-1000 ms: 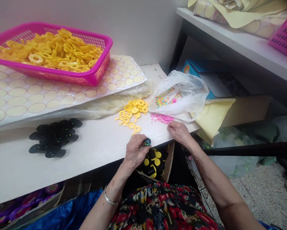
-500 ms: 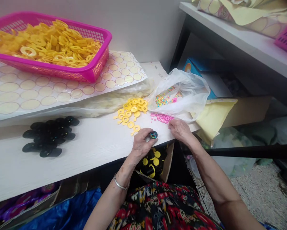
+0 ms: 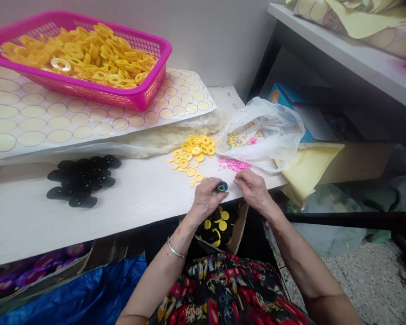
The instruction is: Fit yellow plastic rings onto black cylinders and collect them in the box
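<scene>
Between the thumb and fingers of my left hand (image 3: 205,198) is a small round black cup (image 3: 222,186), its opening facing up and small coloured bits showing inside. My right hand (image 3: 256,192) is just right of the cup, thumb and fingertips pinched together; whatever they hold is too small to make out. Behind the hands lies a scatter of small pink pieces (image 3: 235,164). A pile of yellow ring-shaped pieces with tabs (image 3: 191,171) lies behind my left hand. Below the table edge, a carton (image 3: 242,225) holds black and yellow parts (image 3: 224,215).
A clear plastic bag (image 3: 273,135) with multicoloured beads lies behind the pink pieces. Several black parts (image 3: 82,180) are grouped at left. A pink basket (image 3: 145,97) of yellow rings stands on sticker sheets (image 3: 33,113). A shelf (image 3: 345,49) overhangs the right side.
My right hand has moved left from the edge of the pink pieces toward the black cup. My left hand keeps hold of the cup. The view has shifted slightly.
</scene>
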Demonstrator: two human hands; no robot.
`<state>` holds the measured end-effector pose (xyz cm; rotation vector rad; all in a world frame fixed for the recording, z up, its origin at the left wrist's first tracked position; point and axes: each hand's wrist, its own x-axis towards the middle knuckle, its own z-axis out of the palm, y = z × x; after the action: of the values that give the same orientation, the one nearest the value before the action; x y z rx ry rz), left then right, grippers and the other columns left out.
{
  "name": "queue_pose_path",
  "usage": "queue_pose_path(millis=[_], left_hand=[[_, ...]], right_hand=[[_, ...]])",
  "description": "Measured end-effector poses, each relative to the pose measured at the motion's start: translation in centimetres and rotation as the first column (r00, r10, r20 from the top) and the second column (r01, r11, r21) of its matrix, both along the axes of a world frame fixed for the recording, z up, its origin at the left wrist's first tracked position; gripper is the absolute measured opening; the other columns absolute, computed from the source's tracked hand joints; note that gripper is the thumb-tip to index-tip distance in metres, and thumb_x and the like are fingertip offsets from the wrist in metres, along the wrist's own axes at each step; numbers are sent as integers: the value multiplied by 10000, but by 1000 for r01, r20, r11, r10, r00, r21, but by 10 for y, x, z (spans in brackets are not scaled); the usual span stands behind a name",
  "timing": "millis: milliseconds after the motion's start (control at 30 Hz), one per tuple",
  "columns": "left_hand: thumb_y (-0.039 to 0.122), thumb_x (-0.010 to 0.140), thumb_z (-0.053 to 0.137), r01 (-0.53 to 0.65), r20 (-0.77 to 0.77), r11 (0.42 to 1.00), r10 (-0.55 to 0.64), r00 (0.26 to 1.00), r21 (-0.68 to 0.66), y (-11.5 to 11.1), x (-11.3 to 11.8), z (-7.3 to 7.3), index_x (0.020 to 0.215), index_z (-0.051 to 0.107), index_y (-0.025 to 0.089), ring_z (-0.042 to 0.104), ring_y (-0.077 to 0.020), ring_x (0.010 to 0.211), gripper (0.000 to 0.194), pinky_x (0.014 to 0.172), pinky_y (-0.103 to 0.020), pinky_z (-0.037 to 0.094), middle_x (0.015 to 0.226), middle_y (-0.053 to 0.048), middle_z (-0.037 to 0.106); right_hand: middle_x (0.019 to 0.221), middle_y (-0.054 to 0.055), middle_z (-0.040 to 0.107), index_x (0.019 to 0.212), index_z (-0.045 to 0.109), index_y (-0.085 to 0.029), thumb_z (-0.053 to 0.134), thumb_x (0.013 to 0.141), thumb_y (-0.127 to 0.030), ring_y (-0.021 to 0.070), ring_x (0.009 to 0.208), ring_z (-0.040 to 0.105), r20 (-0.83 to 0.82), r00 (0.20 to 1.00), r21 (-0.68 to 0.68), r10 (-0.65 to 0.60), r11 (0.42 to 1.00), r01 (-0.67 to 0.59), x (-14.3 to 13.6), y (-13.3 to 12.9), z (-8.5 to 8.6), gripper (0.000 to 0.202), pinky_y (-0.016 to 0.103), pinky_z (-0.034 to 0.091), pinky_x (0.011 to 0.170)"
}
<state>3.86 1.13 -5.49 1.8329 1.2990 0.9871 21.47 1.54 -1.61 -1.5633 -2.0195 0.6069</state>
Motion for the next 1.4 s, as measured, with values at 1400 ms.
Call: queue_pose_path(millis=[1400], left_hand=[[194, 630, 715, -158, -101, 986, 162, 982, 43, -35, -33, 10, 847, 636, 210, 567, -182, 759, 232, 696, -317, 467, 772, -20, 645]], right_hand=[[855, 27, 540, 839, 626, -164, 618, 677, -149, 155, 815, 491, 137, 780, -137, 611, 791, -596, -76, 76, 20, 163, 253, 357, 704]])
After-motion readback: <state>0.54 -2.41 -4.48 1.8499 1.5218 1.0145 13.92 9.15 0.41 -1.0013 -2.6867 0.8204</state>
